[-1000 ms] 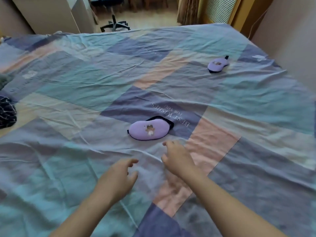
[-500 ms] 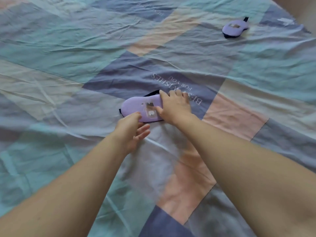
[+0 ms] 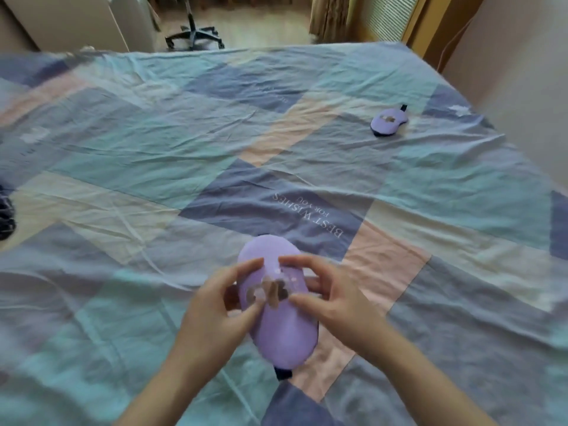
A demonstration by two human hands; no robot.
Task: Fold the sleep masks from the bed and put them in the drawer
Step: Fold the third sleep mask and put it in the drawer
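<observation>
A purple sleep mask (image 3: 281,330) with a small brown and white picture on its front is held up above the bed, turned lengthwise away from me. My left hand (image 3: 215,305) grips its left edge and my right hand (image 3: 332,296) grips its right edge, thumbs on the front. A bit of its dark strap (image 3: 282,372) hangs below. A second purple sleep mask (image 3: 388,122) lies flat on the bed at the far right. No drawer is in view.
The bed (image 3: 153,155) has a wrinkled patchwork cover in blue, teal, pink and cream. A dark cloth (image 3: 6,216) lies at its left edge. Beyond the far edge stand a white cabinet (image 3: 76,20) and an office chair base (image 3: 193,33). A wall (image 3: 522,72) runs along the right.
Both hands reached the near mask on the bed, took hold of it, lifted it toward me and turned it lengthwise. The far mask has not moved.
</observation>
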